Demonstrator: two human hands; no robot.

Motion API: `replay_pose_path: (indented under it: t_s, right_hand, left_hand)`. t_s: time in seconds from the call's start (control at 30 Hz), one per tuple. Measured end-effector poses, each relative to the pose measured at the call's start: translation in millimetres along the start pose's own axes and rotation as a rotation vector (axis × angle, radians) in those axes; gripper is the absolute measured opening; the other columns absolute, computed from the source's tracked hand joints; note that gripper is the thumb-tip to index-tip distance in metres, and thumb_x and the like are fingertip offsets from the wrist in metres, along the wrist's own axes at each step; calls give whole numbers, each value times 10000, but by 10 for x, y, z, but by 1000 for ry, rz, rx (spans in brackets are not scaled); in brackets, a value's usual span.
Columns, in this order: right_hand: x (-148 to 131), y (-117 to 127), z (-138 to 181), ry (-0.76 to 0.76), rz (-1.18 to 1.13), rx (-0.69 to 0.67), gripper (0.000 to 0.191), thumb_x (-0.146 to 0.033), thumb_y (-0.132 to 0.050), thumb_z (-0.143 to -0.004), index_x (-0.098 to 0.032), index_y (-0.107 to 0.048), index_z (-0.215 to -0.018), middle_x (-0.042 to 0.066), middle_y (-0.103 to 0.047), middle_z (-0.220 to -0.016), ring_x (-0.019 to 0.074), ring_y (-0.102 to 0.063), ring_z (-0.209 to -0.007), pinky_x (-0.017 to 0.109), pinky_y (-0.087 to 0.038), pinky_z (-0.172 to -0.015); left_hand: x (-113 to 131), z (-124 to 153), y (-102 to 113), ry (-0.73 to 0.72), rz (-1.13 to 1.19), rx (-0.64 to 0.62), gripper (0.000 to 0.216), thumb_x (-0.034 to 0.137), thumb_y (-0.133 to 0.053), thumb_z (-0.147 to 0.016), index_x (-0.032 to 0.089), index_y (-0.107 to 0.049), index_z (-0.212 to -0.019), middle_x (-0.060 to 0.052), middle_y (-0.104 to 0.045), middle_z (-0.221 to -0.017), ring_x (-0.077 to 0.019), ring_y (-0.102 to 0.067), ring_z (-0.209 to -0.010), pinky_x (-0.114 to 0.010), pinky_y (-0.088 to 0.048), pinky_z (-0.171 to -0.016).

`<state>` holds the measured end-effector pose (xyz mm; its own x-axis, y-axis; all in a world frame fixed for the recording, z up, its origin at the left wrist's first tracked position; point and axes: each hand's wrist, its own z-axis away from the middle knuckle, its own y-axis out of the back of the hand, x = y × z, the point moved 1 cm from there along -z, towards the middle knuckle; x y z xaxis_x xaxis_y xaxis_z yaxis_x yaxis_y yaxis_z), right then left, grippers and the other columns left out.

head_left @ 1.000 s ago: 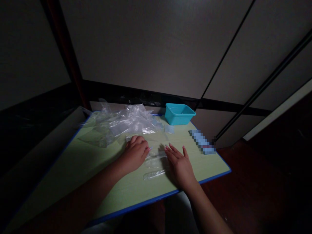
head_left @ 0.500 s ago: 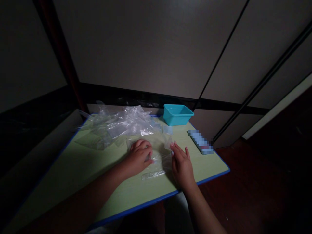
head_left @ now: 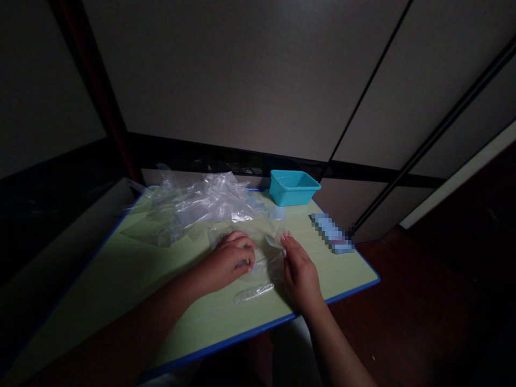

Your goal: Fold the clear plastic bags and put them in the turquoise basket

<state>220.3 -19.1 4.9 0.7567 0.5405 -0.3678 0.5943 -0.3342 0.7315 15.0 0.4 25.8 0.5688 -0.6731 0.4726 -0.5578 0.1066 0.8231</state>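
A thin clear plastic bag (head_left: 264,244) lies on the table between my two hands. My left hand (head_left: 236,255) rests on its left part, fingers curled and thumb drawn in against the index finger, pinching the film. At the right side, my right hand (head_left: 301,271) grips the bag's raised edge between thumb and fingers. Just in front of the hands lies a narrow folded strip of clear plastic (head_left: 253,293). Beyond the left hand spreads a crumpled heap of clear plastic bags (head_left: 205,201).
A turquoise plastic basket (head_left: 294,196) stands at the table's far right corner. Near the right edge lies a flat, pixelated object (head_left: 332,234). The pale green table (head_left: 201,328) has a blue rim, and panelled walls (head_left: 242,80) rise behind it.
My left thumb has closed in toward the index finger. The bag's edge at my right fingertips has lifted and shifted slightly. The heap and the basket have stayed in place.
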Motion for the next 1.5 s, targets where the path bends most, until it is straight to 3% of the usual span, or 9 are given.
replay_pose_path:
  t_s: [0.3, 0.5, 0.67, 0.77, 0.97, 1.13, 1.2, 1.3, 1.5]
  right_hand:
    - [29, -24, 4, 3, 13, -28, 506, -99, -380, -819, -157, -456, -1316, 109, -481, -1340, 205, -400, -1270, 428, -353, -1041]
    - [17, -15, 0, 18, -1, -38, 476, -105, -367, -830, -122, -470, -1294, 116, -477, -1343, 185, -374, -1287, 400, -336, -1053]
    - [13, 4, 7, 12, 65, -43, 457, -108, -379, -824, -152, -506, -1261, 109, -467, -1352, 204, -356, -1297, 479, -267, -1067]
    - [-2, 31, 15, 23, 66, -52, 467, -112, -387, -827, -163, -494, -1279, 111, -433, -1380, 196, -337, -1308, 451, -288, -1057]
    - [-97, 86, 70, 114, 188, -188, 582, -64, -429, -792, -321, -446, -1313, 77, -271, -1474, 243, -236, -1351, 585, -200, -1029]
    - [-159, 158, 162, 178, 193, -256, 594, -91, -475, -803, -336, -407, -1340, 88, -185, -1501, 263, -167, -1369, 588, -201, -1024]
    - [-175, 189, 199, 218, 193, -308, 573, -115, -486, -815, -336, -410, -1338, 93, -176, -1502, 273, -167, -1368, 594, -194, -1024]
    - [-197, 222, 239, 254, 229, -358, 581, -123, -487, -821, -363, -394, -1341, 87, -204, -1493, 287, -183, -1362, 651, -121, -1009]
    - [-226, 226, 246, 249, 252, -378, 530, -166, -518, -824, -375, -442, -1305, 88, -240, -1480, 321, -185, -1355, 697, -78, -977]
  left_hand:
    - [30, 27, -10, -48, 20, -88, 76, 184, -574, -797, 235, -607, -844, -13, -628, -1058, -212, -445, -1136, -349, -351, -961]
    - [9, 63, -15, -1, 57, -96, 302, 275, -615, -792, 256, -588, -1093, -43, -570, -1198, -224, -444, -1186, -356, -348, -988]
    - [18, 57, -23, 2, 57, -155, 274, 254, -596, -806, 253, -607, -1079, -41, -577, -1211, -210, -485, -1160, -356, -330, -1001]
    - [22, 47, -28, -21, 62, -185, 237, 225, -506, -863, 259, -609, -1074, -20, -610, -1173, -191, -488, -1164, -358, -306, -1017]
    - [1, 61, -44, -35, 35, -233, 292, 177, -437, -885, 281, -575, -1121, 9, -609, -1190, -178, -522, -1118, -403, -221, -1073]
    - [21, 55, -39, 3, 22, -274, 254, 149, -449, -864, 231, -613, -1039, -30, -633, -1144, -200, -531, -1105, -413, -255, -1057]
    - [19, 53, -47, 14, 45, -276, 332, 132, -445, -856, 239, -574, -1142, -40, -575, -1251, -212, -482, -1177, -421, -238, -1066]
    - [-4, 65, -62, 61, 102, -266, 495, 142, -426, -862, 235, -390, -1347, -61, -455, -1378, -215, -413, -1249, -397, -267, -1058]
    - [-19, 92, -69, 141, 281, -163, 539, 179, -369, -881, 223, -274, -1409, -59, -327, -1458, -192, -313, -1322, -374, -248, -1079]
